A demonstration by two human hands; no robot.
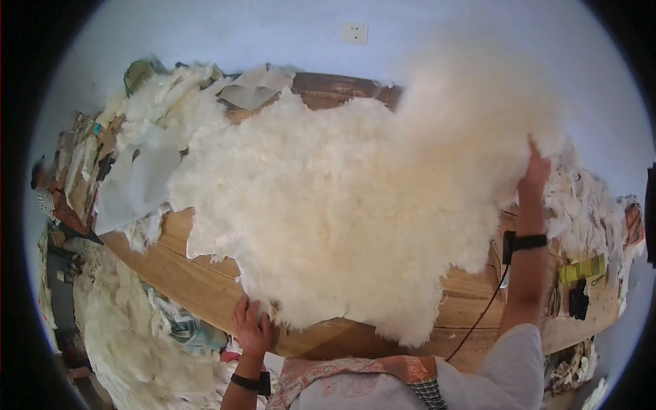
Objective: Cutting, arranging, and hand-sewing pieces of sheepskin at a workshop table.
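Far left of the left hand, a heap of fleece scraps (130, 342) lies on the floor below the table edge, and more scraps (157, 130) pile on the table's far-left end, well apart from the hand. Left hand (253, 326) sits at the near edge of the wooden table (205, 280), fingers spread and pressed down on the near-left edge of the sheepskin (328, 205), not clamped around it; a black band is on the wrist. The sheepskin, cream and long-haired, lies fleece up across the table, running from that hand up and right to the other hand. Its right part is lifted off the table and blurred. Right hand (536, 171) is raised, fingers closed into the fleece at the lifted right edge, gripping it; a black band with a cable sits on that forearm. Just right of the right hand, more scraps (588, 198) heap on the table. Below them, near the forearm, lie a yellow-green tool (582, 269) and a black object (579, 299). A wall socket (354, 32) is above, well apart.
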